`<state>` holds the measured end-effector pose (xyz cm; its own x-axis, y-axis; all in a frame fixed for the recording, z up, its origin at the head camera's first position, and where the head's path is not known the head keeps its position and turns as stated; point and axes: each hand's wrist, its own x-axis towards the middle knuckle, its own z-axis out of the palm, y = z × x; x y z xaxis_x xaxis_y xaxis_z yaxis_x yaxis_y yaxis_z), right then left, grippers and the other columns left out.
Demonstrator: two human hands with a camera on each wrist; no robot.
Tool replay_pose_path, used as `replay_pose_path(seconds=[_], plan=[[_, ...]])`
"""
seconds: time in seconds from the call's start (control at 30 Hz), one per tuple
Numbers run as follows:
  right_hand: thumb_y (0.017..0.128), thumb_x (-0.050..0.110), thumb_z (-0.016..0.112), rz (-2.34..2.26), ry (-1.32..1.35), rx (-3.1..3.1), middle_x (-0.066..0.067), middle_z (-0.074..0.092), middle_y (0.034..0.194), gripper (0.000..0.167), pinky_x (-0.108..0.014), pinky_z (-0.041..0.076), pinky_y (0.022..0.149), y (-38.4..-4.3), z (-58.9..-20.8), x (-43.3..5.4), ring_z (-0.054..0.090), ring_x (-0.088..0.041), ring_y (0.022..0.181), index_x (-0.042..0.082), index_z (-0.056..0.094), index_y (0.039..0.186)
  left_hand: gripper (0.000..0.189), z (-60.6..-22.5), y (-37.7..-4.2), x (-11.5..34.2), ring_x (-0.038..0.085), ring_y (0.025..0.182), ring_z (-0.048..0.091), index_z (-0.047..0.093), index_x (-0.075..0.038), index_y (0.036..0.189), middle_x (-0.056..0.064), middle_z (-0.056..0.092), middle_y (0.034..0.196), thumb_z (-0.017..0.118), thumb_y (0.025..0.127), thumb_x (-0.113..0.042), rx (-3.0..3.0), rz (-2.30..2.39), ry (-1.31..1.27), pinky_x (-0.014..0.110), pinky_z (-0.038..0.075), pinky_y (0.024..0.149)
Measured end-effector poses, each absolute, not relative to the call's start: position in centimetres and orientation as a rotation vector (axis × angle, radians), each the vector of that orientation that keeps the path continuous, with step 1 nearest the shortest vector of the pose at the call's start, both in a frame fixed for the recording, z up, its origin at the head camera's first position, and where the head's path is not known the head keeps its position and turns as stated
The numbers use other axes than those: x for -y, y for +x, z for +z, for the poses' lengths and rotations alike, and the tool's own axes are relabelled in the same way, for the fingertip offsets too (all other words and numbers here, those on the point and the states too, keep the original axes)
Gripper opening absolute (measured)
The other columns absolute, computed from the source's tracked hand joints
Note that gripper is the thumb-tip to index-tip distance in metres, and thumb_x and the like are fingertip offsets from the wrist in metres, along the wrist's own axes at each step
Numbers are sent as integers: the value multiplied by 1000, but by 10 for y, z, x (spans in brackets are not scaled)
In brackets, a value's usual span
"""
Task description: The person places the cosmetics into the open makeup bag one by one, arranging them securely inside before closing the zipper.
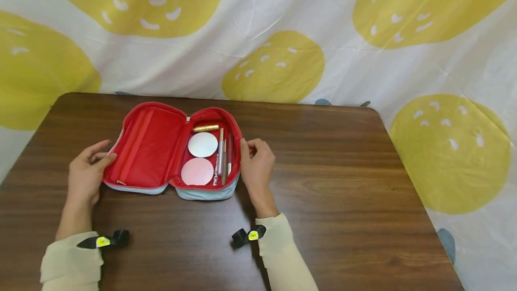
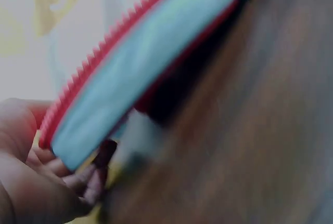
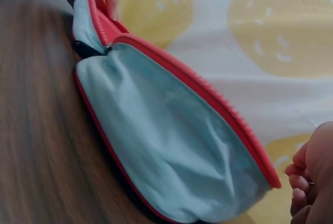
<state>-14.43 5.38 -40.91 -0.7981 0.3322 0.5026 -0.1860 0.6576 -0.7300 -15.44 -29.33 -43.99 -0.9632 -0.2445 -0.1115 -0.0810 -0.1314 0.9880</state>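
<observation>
A makeup bag (image 1: 150, 147) lies unfolded on the table, red inside and pale blue outside. My left hand (image 1: 86, 169) holds the outer edge of its lid half, thumb on the red rim and fingers beneath, as the left wrist view shows. My right hand (image 1: 258, 165) is beside the filled half, thumb tip right at its rim, fingers loosely curled. In the right wrist view a narrow gap parts those fingers (image 3: 299, 182) from the bag's corner. Inside are a white round compact (image 1: 203, 144), a pink round compact (image 1: 197, 172), a gold tube (image 1: 206, 128) and several slim makeup sticks (image 1: 220, 152).
The bag rests near the back left of a dark wooden table (image 1: 339, 183). Behind the table hangs a white curtain (image 1: 343, 71) with yellow fruit shapes. A black strap with a small camera sits on each sleeve (image 1: 278, 246).
</observation>
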Motion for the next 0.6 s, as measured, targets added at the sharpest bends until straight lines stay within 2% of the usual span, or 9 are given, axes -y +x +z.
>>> replay_pose_path(seconds=[0.3,0.4,0.6], plan=[[91,16,64,1157,-121,2296,-2,58,65,17,-29,43,55,-143,-410,-68,52,-14,59,5,69,80,36,-408,-146,292,8,73,62,55,-10,123,-5,68,84,68,89,-10,1759,-2564,406,20,53,62],[91,16,65,1194,-120,2308,-2,59,64,15,-29,44,54,-142,-410,-70,52,-14,58,5,71,82,36,-398,-143,289,9,73,62,58,-11,122,-3,68,85,69,88,-10,1745,-2567,369,20,53,62],[90,16,66,1255,-154,2348,0,58,63,13,-29,43,55,-141,-409,-76,51,-13,57,6,71,85,19,-384,-140,277,12,72,63,70,-15,106,1,69,86,69,88,-8,1636,-2624,307,21,53,62]])
